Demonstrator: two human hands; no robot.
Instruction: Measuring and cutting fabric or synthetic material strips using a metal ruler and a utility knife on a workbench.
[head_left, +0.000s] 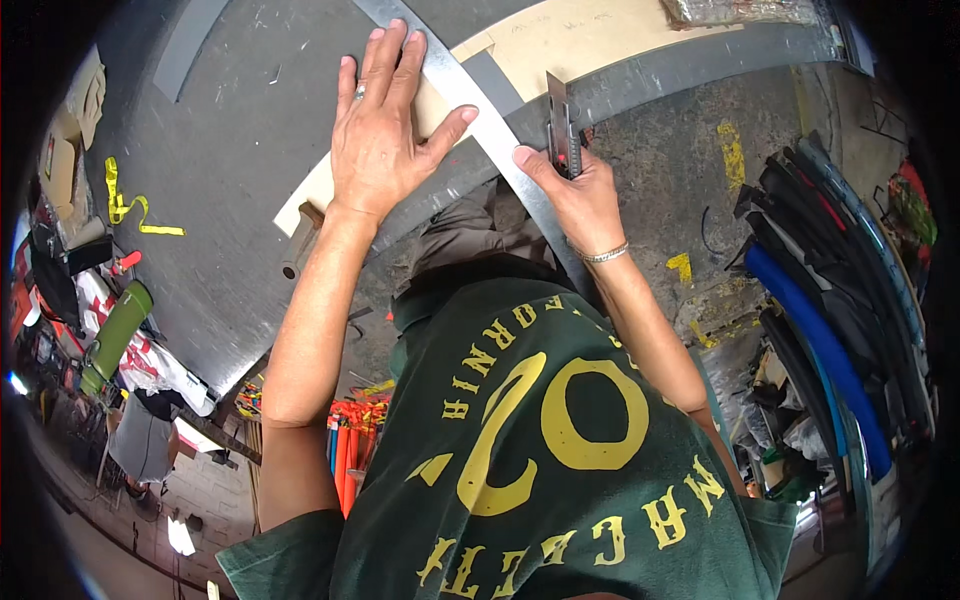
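Our left hand (380, 140) is lying outspread against the ruler (497, 138); right of the ruler, our right hand (583, 192) is gripping the knife (561, 125). We should be pressing evenly, fingertips clear of the blade (556, 92).

Reaches forward with both arms bare below the sleeve and bent at the elbow. Sends the left forearm (318, 300) up and slightly inward, almost in line with the wrist (356, 210). Presents the back of the left hand (380, 150), palm down and laid flat, with long fingers (384, 68) pointing away from the body, and juts the left thumb (450, 135) out to the right. Angles the right forearm (650, 325) inward from the side. Holds the right hand (582, 195) nearer the body, closed in a grip, with the right thumb (540, 168) stretched forward and fingertips mostly hidden.
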